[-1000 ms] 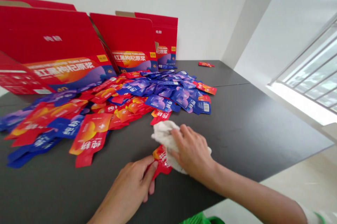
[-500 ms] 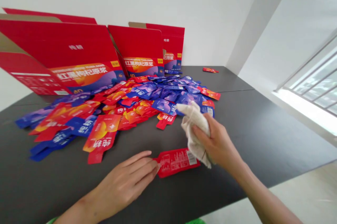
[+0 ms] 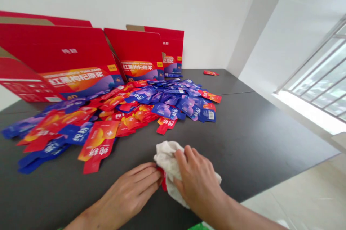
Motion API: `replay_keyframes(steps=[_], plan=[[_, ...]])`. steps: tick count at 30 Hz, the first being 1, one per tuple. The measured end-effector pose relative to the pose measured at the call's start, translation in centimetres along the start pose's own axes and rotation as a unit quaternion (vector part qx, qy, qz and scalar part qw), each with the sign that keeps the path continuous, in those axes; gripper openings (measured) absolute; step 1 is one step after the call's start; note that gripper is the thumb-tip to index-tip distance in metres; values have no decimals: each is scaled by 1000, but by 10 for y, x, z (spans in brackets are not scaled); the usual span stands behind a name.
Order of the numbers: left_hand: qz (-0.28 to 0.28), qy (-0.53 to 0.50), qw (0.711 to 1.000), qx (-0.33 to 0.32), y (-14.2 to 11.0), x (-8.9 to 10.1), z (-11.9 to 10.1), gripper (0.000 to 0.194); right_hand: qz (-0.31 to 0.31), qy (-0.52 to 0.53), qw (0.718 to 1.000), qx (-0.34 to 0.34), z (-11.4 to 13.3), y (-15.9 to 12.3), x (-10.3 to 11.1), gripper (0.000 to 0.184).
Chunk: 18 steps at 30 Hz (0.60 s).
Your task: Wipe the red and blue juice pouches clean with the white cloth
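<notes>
My right hand presses a crumpled white cloth down onto a red sachet on the black table. Only a sliver of the sachet shows at the cloth's left edge. My left hand lies flat on the table with fingers stretched out, the fingertips resting on that end of the sachet. Both hands are near the table's front edge.
A wide heap of red and blue sachets covers the table's left and middle. Several red cartons stand open along the back wall. One stray red sachet lies at the far corner. A window is on the right.
The right hand had lifted the cloth off the sachet, which lay label side up; it has now come back down and covers the sachet with the cloth. The left hand stayed at the sachet's end.
</notes>
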<state>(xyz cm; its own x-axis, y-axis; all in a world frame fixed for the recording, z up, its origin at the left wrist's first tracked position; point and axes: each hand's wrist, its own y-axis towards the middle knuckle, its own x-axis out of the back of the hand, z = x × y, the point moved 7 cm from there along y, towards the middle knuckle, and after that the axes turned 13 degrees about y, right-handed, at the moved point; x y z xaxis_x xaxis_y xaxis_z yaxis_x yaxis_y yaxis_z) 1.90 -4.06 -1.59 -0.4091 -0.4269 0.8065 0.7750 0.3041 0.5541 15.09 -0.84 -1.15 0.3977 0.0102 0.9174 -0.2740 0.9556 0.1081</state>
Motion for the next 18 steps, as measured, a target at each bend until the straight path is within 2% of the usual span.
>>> replay_keyframes(steps=[2, 7, 8, 11, 13, 16, 18], plan=[[-7, 9, 1000, -1, -2, 0, 0, 22, 16, 10, 1000, 20, 4, -3, -3, 34], [-19, 7, 1000, 19, 1, 5, 2, 23, -35, -43, 993, -108, -34, -2, 14, 27], [-19, 7, 1000, 20, 3, 6, 2, 23, -34, -45, 993, -108, -35, -3, 15, 27], [-18, 12, 999, 30, 4, 4, 6, 23, -7, -19, 999, -43, -23, -6, 10, 31], [-16, 17, 999, 42, 1, 4, 9, 23, -8, -9, 999, -40, -26, -5, 8, 31], [-7, 36, 997, 73, -8, 9, 20, 22, -48, 3, 992, -116, -65, 2, 19, 25], [3, 33, 990, 137, -14, 19, 35, 17, -50, 74, 987, -136, -98, 8, 25, 21]])
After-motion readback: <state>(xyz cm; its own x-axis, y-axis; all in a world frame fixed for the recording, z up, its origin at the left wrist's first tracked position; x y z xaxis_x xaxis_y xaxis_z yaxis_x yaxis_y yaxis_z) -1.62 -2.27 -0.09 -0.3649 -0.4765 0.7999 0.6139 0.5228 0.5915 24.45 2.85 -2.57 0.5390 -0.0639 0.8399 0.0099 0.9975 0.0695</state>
